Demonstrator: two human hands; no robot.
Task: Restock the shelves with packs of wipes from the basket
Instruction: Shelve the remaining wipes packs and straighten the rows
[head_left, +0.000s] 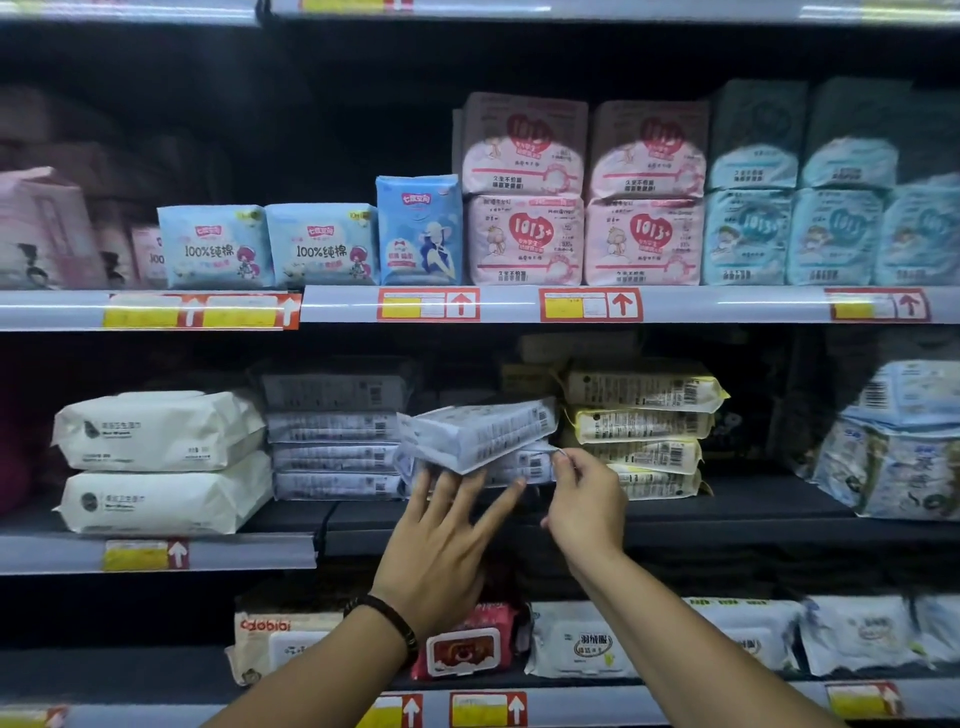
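A pale lilac pack of wipes (480, 431) lies tilted on the middle shelf (727, 512), resting on another pack of the same kind (524, 465). My left hand (441, 545) reaches up with straight, spread fingers touching the tilted pack's underside. My right hand (584, 499) pinches the right end seam of the lower lilac pack between thumb and forefinger. A stack of several matching lilac packs (335, 436) stands just to the left. The basket is out of view.
White wipe packs (156, 462) are stacked at the left, yellow-edged packs (641, 426) at the right, blue-white packs (898, 452) far right. Pad packs fill the upper shelf (519, 304). Lidded wipe packs (587, 642) sit on the lower shelf.
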